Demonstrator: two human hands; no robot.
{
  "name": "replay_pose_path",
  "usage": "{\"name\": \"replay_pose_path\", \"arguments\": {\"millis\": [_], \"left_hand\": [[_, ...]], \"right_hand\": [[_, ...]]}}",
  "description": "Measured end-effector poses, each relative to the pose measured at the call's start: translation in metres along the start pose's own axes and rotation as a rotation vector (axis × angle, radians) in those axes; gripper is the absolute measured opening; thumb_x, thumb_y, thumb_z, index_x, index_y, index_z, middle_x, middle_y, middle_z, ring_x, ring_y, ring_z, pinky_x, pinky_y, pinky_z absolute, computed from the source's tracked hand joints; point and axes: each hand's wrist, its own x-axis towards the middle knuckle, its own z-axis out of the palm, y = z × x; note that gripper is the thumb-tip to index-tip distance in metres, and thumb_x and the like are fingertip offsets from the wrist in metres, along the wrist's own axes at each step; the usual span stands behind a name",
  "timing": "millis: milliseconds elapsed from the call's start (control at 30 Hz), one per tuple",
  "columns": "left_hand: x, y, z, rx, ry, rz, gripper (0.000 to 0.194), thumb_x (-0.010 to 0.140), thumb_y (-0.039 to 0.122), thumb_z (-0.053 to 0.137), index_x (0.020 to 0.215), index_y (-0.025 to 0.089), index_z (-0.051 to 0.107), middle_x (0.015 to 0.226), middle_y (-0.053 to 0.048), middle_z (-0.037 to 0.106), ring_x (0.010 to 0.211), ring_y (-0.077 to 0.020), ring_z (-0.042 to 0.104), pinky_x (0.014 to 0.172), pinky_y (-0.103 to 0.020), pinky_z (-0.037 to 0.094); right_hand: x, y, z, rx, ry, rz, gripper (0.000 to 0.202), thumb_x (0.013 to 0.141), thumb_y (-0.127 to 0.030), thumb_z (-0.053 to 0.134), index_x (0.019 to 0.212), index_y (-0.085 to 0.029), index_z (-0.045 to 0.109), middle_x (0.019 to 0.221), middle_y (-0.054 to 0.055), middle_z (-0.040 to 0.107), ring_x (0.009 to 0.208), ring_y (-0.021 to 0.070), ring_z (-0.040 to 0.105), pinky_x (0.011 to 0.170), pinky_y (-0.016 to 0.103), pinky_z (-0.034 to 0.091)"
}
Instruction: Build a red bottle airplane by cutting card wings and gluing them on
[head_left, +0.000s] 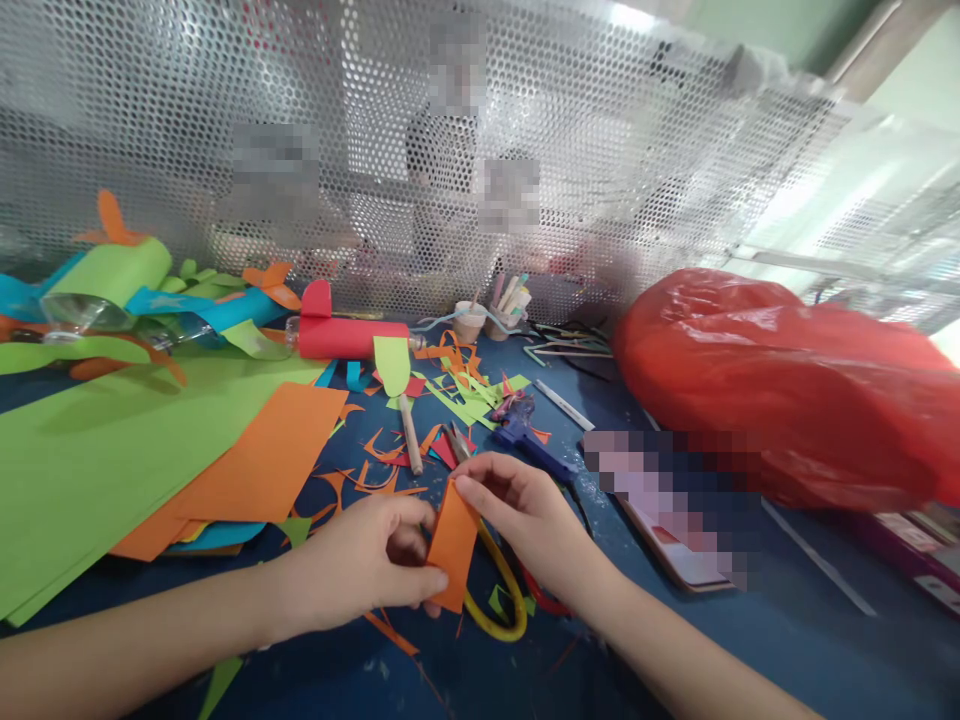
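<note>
A small folded piece of orange paper (pixel 452 545) is pinched between both my hands just above the blue table (pixel 750 640). My left hand (pixel 360 565) grips its lower edge with thumb and fingers. My right hand (pixel 521 510) holds its upper corner from the right. Under my right hand lie scissors with yellow and red handles (pixel 504 610). Orange and green paper scraps (pixel 457 385) are strewn on the table just beyond my hands.
Large green sheets (pixel 97 450) and orange sheets (pixel 255 465) cover the left. Paper-covered bottle planes (pixel 112 280), one red (pixel 345 335), stand at the back by a perforated metal screen (pixel 600 150). A red plastic bag (pixel 772 390) fills the right. A blue glue gun (pixel 525 435) and cups of tools (pixel 487 320) sit mid-table.
</note>
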Motion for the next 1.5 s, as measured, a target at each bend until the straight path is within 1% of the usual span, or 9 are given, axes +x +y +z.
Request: {"name": "replay_pose_path", "arguments": {"millis": [200,400,600,833,1133,1300,1500], "left_hand": [[0.0004,-0.0016,0.0003,-0.037,-0.017,-0.008,0.015,0.073,0.018,0.065,0.087,0.017,0.062,0.072,0.000,0.073,0.068,-0.0162,0.069,0.067,-0.025,0.050],[0.0001,0.0002,-0.0006,-0.018,-0.008,-0.035,0.012,0.074,0.020,0.065,0.086,0.017,0.062,0.068,0.001,0.072,0.066,-0.0159,0.069,0.062,-0.023,0.049],[0.0028,-0.0006,-0.0025,-0.052,-0.021,-0.054,0.013,0.074,0.023,0.067,0.084,0.016,0.064,0.071,-0.002,0.074,0.067,-0.0162,0.070,0.059,-0.022,0.050],[0.0006,0.0024,-0.0031,-0.081,-0.024,-0.069,0.013,0.075,0.025,0.068,0.081,0.014,0.066,0.068,-0.003,0.074,0.064,-0.0151,0.068,0.060,-0.023,0.051],[0.0025,0.0015,-0.0048,-0.060,-0.051,-0.054,0.024,0.076,0.036,0.067,0.085,0.014,0.067,0.075,-0.006,0.075,0.071,-0.0182,0.069,0.065,-0.026,0.052],[0.0026,-0.0003,-0.0052,-0.053,-0.054,-0.050,0.022,0.078,0.035,0.065,0.085,0.014,0.067,0.076,-0.006,0.075,0.073,-0.0185,0.070,0.066,-0.027,0.052],[0.0025,0.0006,-0.0057,-0.023,-0.057,-0.051,0.019,0.078,0.033,0.064,0.085,0.015,0.067,0.075,-0.003,0.075,0.073,-0.0173,0.070,0.065,-0.026,0.051]], "right_hand": [[-0.0006,0.0013,-0.0005,-0.034,0.013,-0.006,0.018,0.078,-0.034,0.062,0.081,-0.016,0.062,0.070,-0.001,0.057,0.065,0.0120,0.052,0.062,0.025,0.041],[-0.0013,0.0034,-0.0006,-0.111,0.038,-0.033,0.019,0.081,-0.036,0.059,0.080,-0.017,0.060,0.070,-0.001,0.057,0.064,0.0129,0.052,0.061,0.025,0.042],[-0.0017,0.0036,-0.0005,-0.173,0.054,-0.052,0.017,0.084,-0.034,0.055,0.078,-0.018,0.059,0.068,-0.001,0.057,0.064,0.0134,0.053,0.061,0.025,0.043],[-0.0029,0.0009,-0.0001,-0.155,0.075,-0.039,0.017,0.083,-0.034,0.056,0.077,-0.018,0.060,0.068,-0.001,0.058,0.063,0.0133,0.053,0.060,0.025,0.043],[-0.0013,0.0036,-0.0012,-0.156,0.076,-0.055,0.016,0.082,-0.034,0.058,0.079,-0.018,0.061,0.068,-0.001,0.058,0.063,0.0131,0.054,0.060,0.024,0.043],[-0.0018,0.0031,-0.0010,-0.165,0.074,-0.059,0.017,0.082,-0.035,0.057,0.077,-0.019,0.060,0.067,-0.002,0.058,0.062,0.0131,0.054,0.059,0.024,0.043],[-0.0016,0.0033,-0.0008,-0.169,0.074,-0.058,0.018,0.082,-0.035,0.057,0.078,-0.019,0.061,0.067,-0.001,0.059,0.062,0.0134,0.054,0.060,0.024,0.044]]}}
